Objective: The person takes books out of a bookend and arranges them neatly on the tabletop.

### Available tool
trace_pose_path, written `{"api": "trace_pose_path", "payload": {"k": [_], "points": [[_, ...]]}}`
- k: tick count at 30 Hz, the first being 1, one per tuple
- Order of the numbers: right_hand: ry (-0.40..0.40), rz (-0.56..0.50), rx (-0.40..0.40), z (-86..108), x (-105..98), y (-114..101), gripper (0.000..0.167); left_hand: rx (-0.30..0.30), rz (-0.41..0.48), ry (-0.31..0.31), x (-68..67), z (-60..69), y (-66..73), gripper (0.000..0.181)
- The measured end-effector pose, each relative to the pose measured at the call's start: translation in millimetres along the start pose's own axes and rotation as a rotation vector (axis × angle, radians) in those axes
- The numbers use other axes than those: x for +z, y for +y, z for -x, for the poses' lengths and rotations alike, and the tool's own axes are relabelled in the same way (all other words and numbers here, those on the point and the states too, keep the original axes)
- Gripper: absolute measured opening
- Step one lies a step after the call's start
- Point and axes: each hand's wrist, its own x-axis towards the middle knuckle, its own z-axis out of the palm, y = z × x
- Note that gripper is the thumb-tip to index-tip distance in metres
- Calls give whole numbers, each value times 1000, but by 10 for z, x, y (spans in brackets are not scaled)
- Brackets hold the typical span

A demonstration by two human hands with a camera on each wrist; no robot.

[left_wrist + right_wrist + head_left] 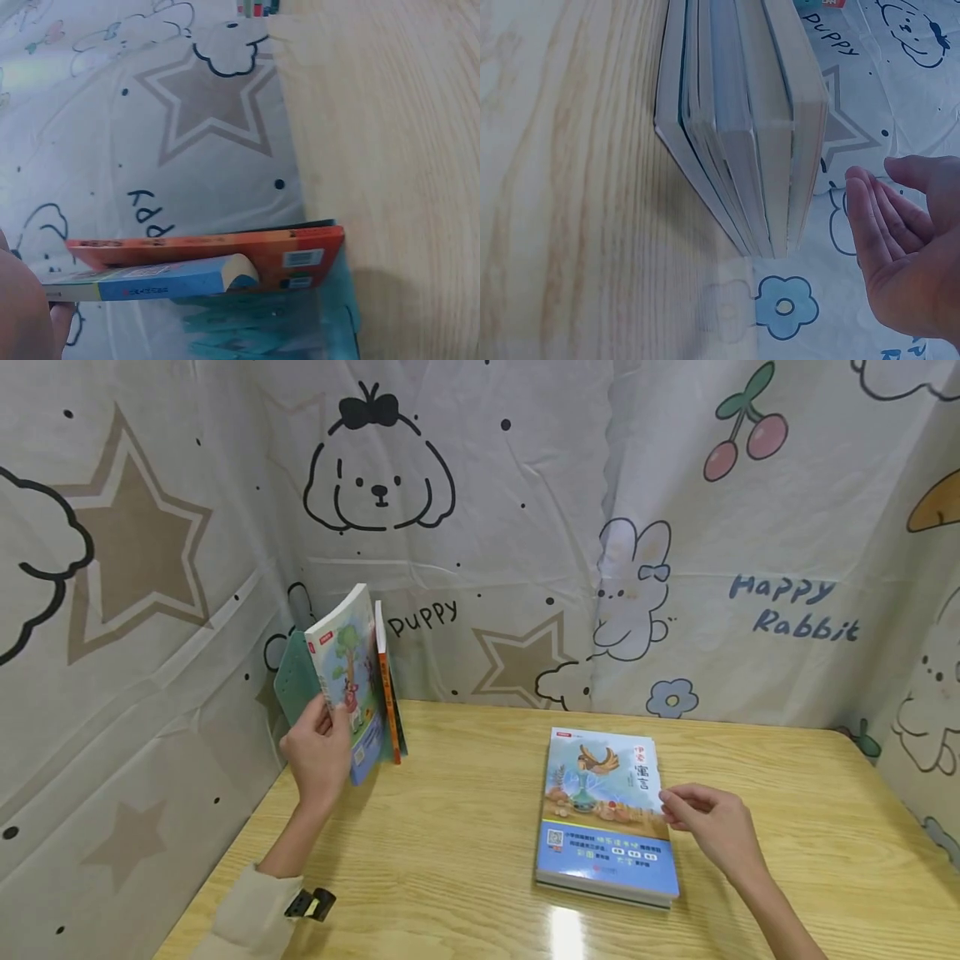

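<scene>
At the back left, my left hand pinches a paperback book with a tree and a blue lower band on its cover. The book stands upright between a teal bookend and an orange-spined book. In the left wrist view, the held book's blue spine lies close along the orange cover. My right hand is beside a stack of several books, its thumb near its fingertips. The right wrist view shows that hand apart from the stacked page edges, holding nothing.
The books are on a light wooden table. A printed cloth hangs behind the table and along both sides. A black strap sits at my left sleeve.
</scene>
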Motion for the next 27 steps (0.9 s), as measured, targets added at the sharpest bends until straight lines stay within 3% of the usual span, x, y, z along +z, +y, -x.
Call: {"api": "trace_pose_path", "payload": {"k": [5, 9, 21, 27], "points": [[-10, -17, -23, 2, 4, -51, 38, -4, 6, 6, -94, 10, 135, 16], [-16, -33, -34, 12, -3, -87, 40, -7, 33, 14, -176, 20, 233, 25], [4, 15, -65, 7, -26, -116, 42, 9, 82, 48, -340, 14, 524, 26], [22, -19, -100, -1, -46, -112, 40, 67, 123, 51, -426, 25, 638, 28]]}}
